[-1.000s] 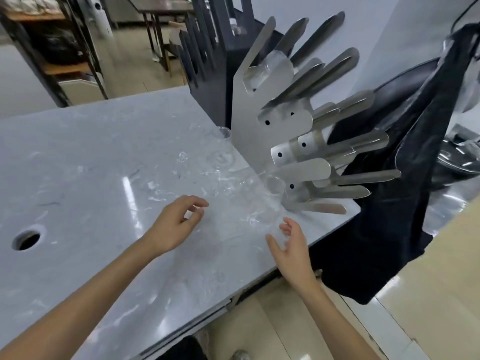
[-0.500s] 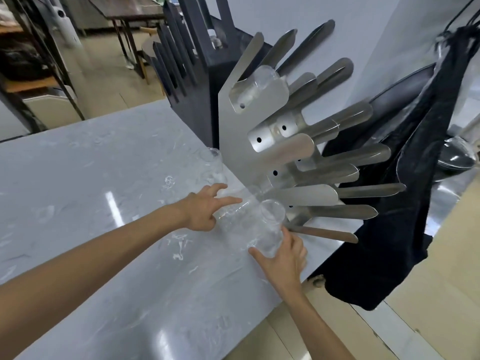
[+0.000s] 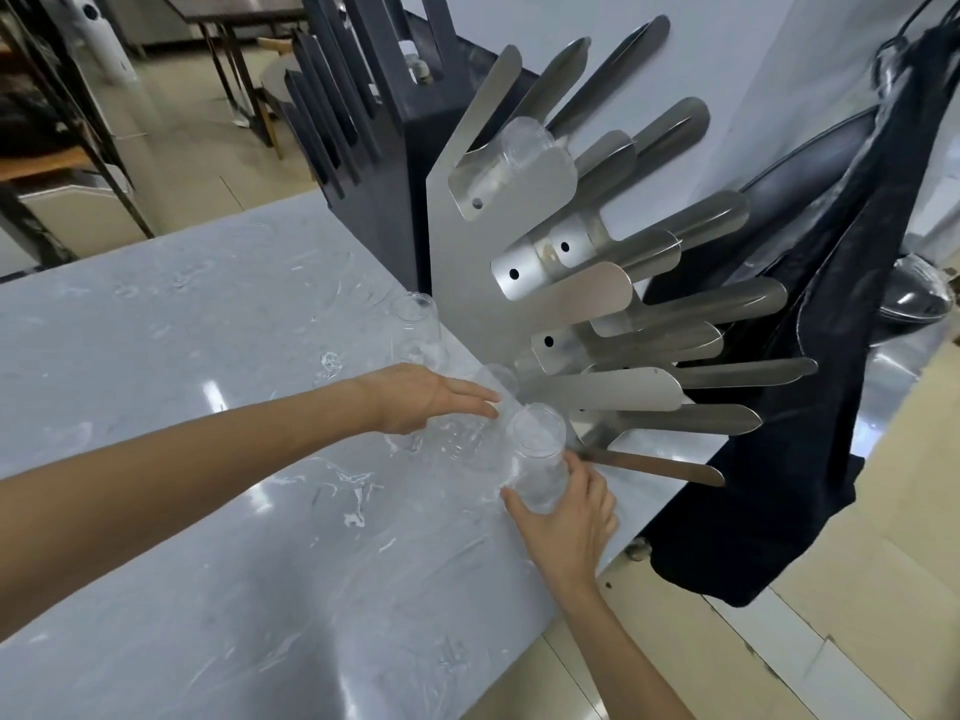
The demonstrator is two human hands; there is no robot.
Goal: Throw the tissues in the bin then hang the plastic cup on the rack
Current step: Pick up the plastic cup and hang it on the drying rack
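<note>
A clear plastic cup [image 3: 537, 462] stands near the table's right edge, and my right hand [image 3: 563, 517] is wrapped around its lower part. My left hand [image 3: 423, 397] reaches in from the left, fingers stretched flat, touching another clear cup [image 3: 467, 439] beside the first. A third clear cup [image 3: 418, 337] stands upside down farther back. The steel rack [image 3: 582, 304] with its fan of flat pegs rises just behind the cups; one clear cup [image 3: 511, 153] hangs on an upper peg. A black bin bag [image 3: 810, 407] hangs off the table's right side. No tissues are visible.
The grey marble table [image 3: 208, 459] stretches left and toward me. A dark rack [image 3: 374, 122] stands behind the steel one. Shelving [image 3: 47, 148] and a wooden table [image 3: 228, 13] are across the tiled floor at the back.
Both hands moved forward to the cups at the rack's foot. My right hand closed around the nearest cup; my left hand came to rest against the neighbouring cup. The view shifted closer.
</note>
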